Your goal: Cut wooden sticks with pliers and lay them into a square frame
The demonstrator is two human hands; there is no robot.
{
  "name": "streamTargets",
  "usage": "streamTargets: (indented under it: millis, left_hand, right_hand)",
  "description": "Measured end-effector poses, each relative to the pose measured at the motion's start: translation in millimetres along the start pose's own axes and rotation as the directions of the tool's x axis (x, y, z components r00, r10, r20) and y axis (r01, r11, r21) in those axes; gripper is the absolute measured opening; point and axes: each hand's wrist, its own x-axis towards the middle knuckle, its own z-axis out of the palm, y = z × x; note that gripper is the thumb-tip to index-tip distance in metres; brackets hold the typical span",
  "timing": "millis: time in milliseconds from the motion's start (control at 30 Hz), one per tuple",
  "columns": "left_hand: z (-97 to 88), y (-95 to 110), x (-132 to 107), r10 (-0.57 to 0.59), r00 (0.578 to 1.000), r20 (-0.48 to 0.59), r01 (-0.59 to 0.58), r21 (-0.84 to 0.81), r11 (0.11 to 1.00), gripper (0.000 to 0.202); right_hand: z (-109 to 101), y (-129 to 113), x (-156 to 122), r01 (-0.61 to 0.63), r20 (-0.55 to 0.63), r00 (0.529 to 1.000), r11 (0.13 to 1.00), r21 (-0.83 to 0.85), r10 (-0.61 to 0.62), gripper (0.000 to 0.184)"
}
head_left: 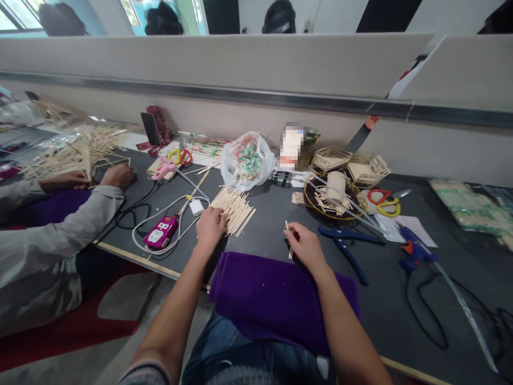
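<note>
My left hand (209, 225) rests with curled fingers on the near edge of a pile of thin wooden sticks (236, 208) lying on the dark table (272, 224); whether it grips any stick is hidden. My right hand (305, 245) is closed in a pinch on a single short wooden stick (288, 238), held upright just above the table. A purple cloth (276, 297) lies over my lap at the table's edge, under both forearms.
Blue cutting pliers (348, 248) and a blue glue gun (414, 248) lie right of my right hand. A basket of stick pieces (334, 200), red-yellow scissors (382, 202), a plastic bag (246, 160) and a pink power strip (161, 232) surround the pile. A co-worker's sleeve (60, 230) is at left.
</note>
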Motion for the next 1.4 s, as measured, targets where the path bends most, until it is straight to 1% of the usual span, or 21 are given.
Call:
streamTargets:
  millis: [67, 100, 200, 233, 300, 400, 533, 600, 667, 733, 800, 867, 933, 1000, 1033, 1100, 1133, 1233, 1300, 1333, 1400]
  left_hand:
    - [-7.4, -13, -7, -0.047, 0.999, -0.025, 0.048, 0.007, 0.999, 0.025]
    - [-12.1, -21, -12, -0.06, 0.998, -0.004, 0.06, 0.007, 0.998, 0.024]
    - [-24.6, -40, -30, -0.083, 0.985, 0.154, 0.082, 0.015, 0.997, 0.023]
    - [-26.9, -43, -35, -0.066, 0.978, 0.196, 0.062, 0.025, 0.998, 0.023]
    - [-28.8, -46, -44, -0.025, 0.972, 0.235, 0.012, 0.057, 0.998, 0.024]
    - [-27.8, -42, -49, -0.004, 0.975, 0.223, -0.027, 0.136, 0.99, 0.023]
    - [-29.3, -37, -46, -0.022, 0.976, 0.216, -0.023, 0.204, 0.979, 0.027]
    - [-31.8, -37, -45, -0.036, 0.978, 0.206, -0.004, 0.189, 0.982, 0.027]
    - [-34.4, -40, -44, -0.08, 0.978, 0.193, 0.046, 0.174, 0.984, 0.026]
    - [-36.9, -45, -44, -0.12, 0.975, 0.186, 0.091, 0.159, 0.983, 0.025]
    - [-39.5, -51, -44, -0.134, 0.976, 0.173, 0.113, 0.127, 0.986, 0.025]
    - [-42.6, -57, -45, -0.139, 0.983, 0.122, 0.132, 0.067, 0.989, 0.026]
    - [-45.4, -58, -45, -0.161, 0.986, 0.041, 0.164, -0.053, 0.985, 0.027]
    - [-46.1, -50, -46, -0.173, 0.985, -0.013, 0.163, -0.268, 0.95, 0.026]
    - [-45.1, -42, -45, -0.162, 0.987, -0.017, 0.143, -0.398, 0.906, 0.025]
    - [-39.4, -19, -43, -0.105, 0.994, 0.033, 0.103, -0.62, 0.778, 0.022]
    - [-34.8, -4, -41, -0.054, 0.996, 0.075, 0.091, -0.693, 0.715, 0.021]
    - [-15.3, 43, -28, 0.092, 0.986, 0.137, 0.062, -0.823, 0.564, 0.02]
    - [0.5, 70, -17, 0.175, 0.976, 0.129, 0.032, -0.881, 0.471, 0.019]
    - [8.6, 81, -11, 0.209, 0.968, 0.136, 0.035, -0.904, 0.427, 0.018]
    - [24.3, 95, -4, 0.213, 0.965, 0.152, 0.064, -0.926, 0.372, 0.02]
  right_hand:
    - [0, 0, 0, 0.004, -0.002, 1.0, 1.0, -0.003, -0.004, 0.022]
    - [0, 0, 0, 0.006, -0.002, 1.0, 1.0, -0.006, -0.006, 0.022]
    - [1, 0, 0, 0.016, 0.001, 1.0, 1.0, -0.018, -0.016, 0.022]
    - [1, -1, 0, 0.019, 0.004, 1.0, 1.0, -0.022, -0.018, 0.022]
    - [2, -1, 0, 0.022, 0.015, 1.0, 0.999, -0.024, -0.022, 0.022]
    - [2, -2, -1, 0.027, 0.018, 0.999, 0.999, -0.026, -0.026, 0.022]
    - [3, 0, -1, 0.025, 0.001, 1.0, 0.999, -0.026, -0.025, 0.022]
    - [3, 1, -1, 0.02, 0.001, 1.0, 0.999, -0.026, -0.02, 0.022]
    - [3, 1, -1, 0.019, 0.003, 1.0, 1.0, -0.02, -0.019, 0.022]
    - [3, 0, -1, 0.022, 0.008, 1.0, 1.0, -0.016, -0.022, 0.022]
    - [2, -1, -1, 0.021, 0.012, 1.0, 1.0, -0.017, -0.021, 0.022]
    - [2, -2, 0, 0.016, 0.016, 1.0, 1.0, -0.014, -0.015, 0.022]
    - [2, -2, 0, 0.005, 0.014, 1.0, 1.0, 0.001, -0.005, 0.022]
    - [2, -4, -1, -0.016, 0.003, 1.0, 0.999, 0.034, 0.016, 0.022]
    - [2, -5, -1, -0.03, -0.002, 1.0, 0.998, 0.061, 0.03, 0.023]
    - [2, -9, -1, -0.055, -0.011, 0.998, 0.989, 0.136, 0.057, 0.023]
    - [2, -13, 0, -0.062, -0.015, 0.998, 0.981, 0.184, 0.066, 0.024]
    - [1, -24, 8, -0.092, -0.015, 0.994, 0.922, 0.376, 0.105, 0.024]
    - [1, -31, 16, -0.131, 0.026, 0.99, 0.848, 0.513, 0.137, 0.025]
    - [1, -33, 21, -0.148, 0.054, 0.988, 0.811, 0.565, 0.142, 0.025]
    - [3, -34, 30, -0.159, 0.078, 0.987, 0.768, 0.62, 0.142, 0.025]
